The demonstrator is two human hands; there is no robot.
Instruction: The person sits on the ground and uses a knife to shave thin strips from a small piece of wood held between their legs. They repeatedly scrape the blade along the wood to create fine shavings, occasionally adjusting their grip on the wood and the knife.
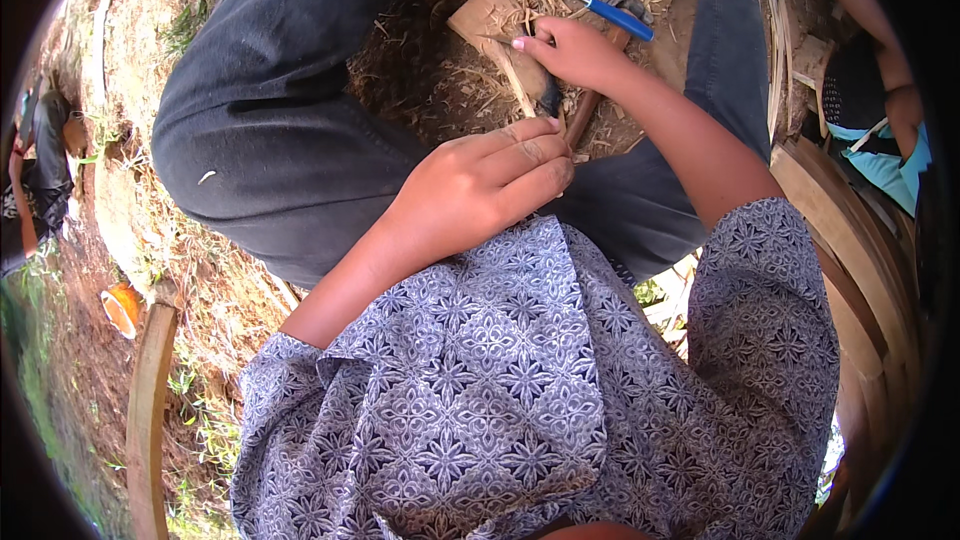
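My right hand reaches forward between my knees and grips a pale, flat wooden piece lying on the straw-strewn earth, thumb pressed on its edge. My left hand is closer to my body with its fingers folded tight. A dark knife blade sticks out past its fingertips against the wood; the grip itself is hidden in the fist. A brown wooden handle runs under my right hand, and a blue-handled tool lies just beyond it.
My legs in dark trousers frame the work spot. Curved bamboo strips arc along the right, another strip at lower left. An orange cup sits on the ground at left. Another person's arm is at the right edge.
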